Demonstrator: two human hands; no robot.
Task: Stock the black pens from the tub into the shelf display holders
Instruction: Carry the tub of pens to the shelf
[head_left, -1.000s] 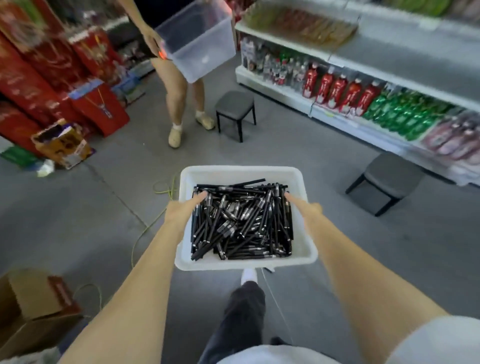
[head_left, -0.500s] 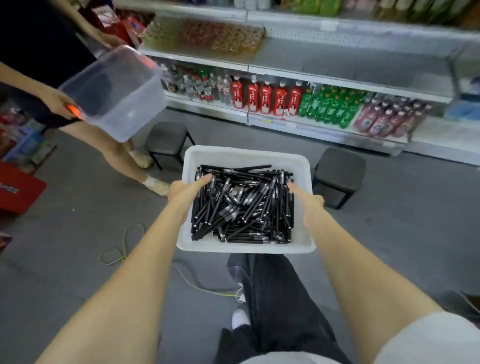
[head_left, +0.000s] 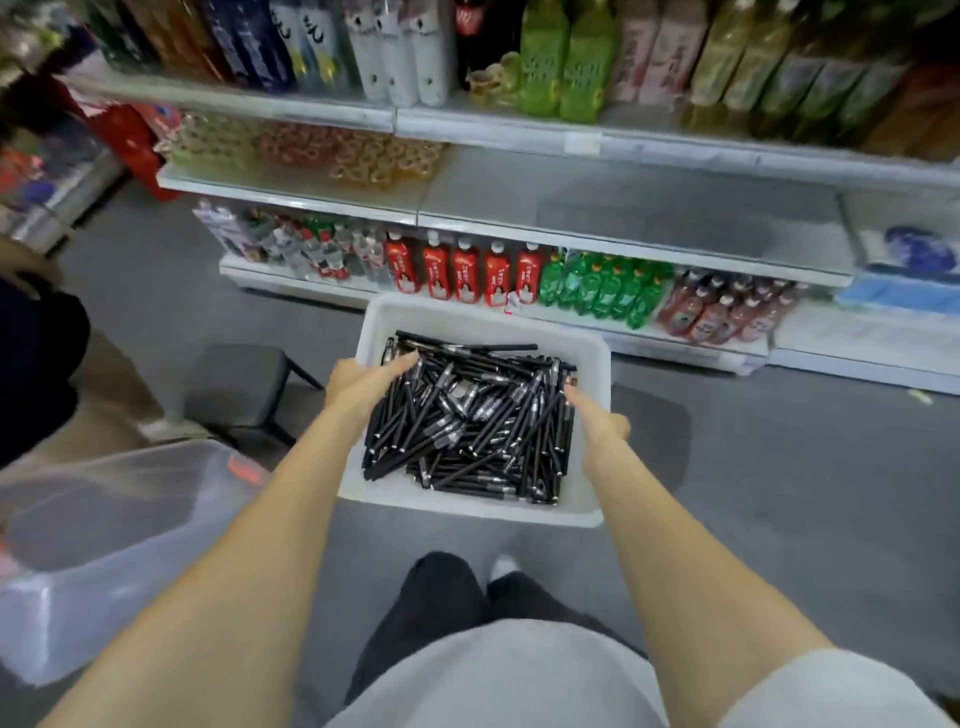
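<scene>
Mid-frame, left hand (head_left: 363, 380) and right hand (head_left: 598, 422) grip the tub (head_left: 470, 508) by its rims, thumbs over the black pens (head_left: 470, 421), other fingers hidden.

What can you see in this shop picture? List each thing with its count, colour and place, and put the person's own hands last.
white tub: one, white, carried in front of the shelving
black pens: many, black with silver parts, piled loose in the tub
shelving: one unit, pale grey, ahead, stocked with drinks
red bottles: five, red, lowest shelf just beyond the tub
green bottles: many, green, lowest shelf, right of the red ones
left stool: one, dark grey, on the floor left of the tub
right stool: one, dark grey, on the floor, partly hidden behind the tub
clear bin: one, see-through with an orange clip, lower left
left hand: one, grips the tub's left side
right hand: one, grips the tub's right side
</scene>
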